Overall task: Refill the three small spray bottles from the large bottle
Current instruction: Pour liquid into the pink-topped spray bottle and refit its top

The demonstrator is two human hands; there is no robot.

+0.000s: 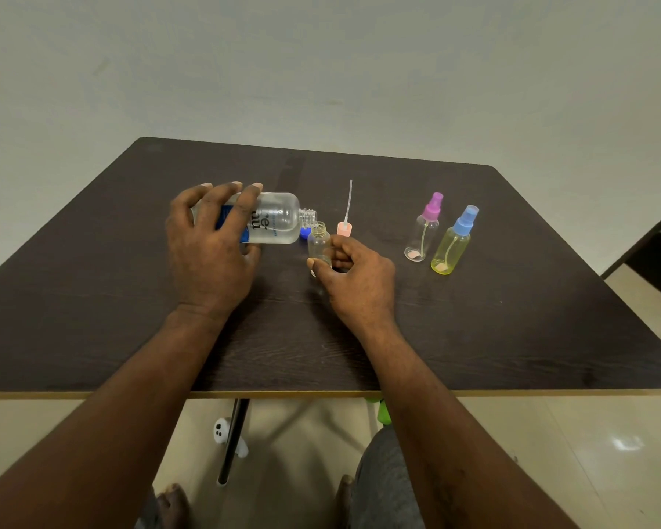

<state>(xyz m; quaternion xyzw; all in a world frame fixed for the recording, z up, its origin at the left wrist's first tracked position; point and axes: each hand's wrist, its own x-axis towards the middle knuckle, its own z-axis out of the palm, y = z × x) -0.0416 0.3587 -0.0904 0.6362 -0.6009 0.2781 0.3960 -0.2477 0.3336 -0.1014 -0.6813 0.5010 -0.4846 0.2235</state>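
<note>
The left hand grips the tipped large bottle, mouth at the small bottle the right hand pinches.

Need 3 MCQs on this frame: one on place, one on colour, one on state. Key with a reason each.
1. Where is the pink spray head?
A) standing on the table, just beyond the right hand
B) screwed onto a bottle
C) lying on the floor

2. What colour is the spray head on the yellow bottle?
A) pink
B) blue
C) green

3. How is the large bottle in the left hand?
A) upright and capped
B) tipped on its side, uncapped, neck at the mouth of the small clear bottle
C) lying flat on the table, let go

Key:
1 A: it stands head-down on the table, tube pointing up.
2 B: the blue head tops the yellow bottle.
3 B: its bare threaded neck meets the mouth of the small clear bottle, which the right hand grips.
</note>
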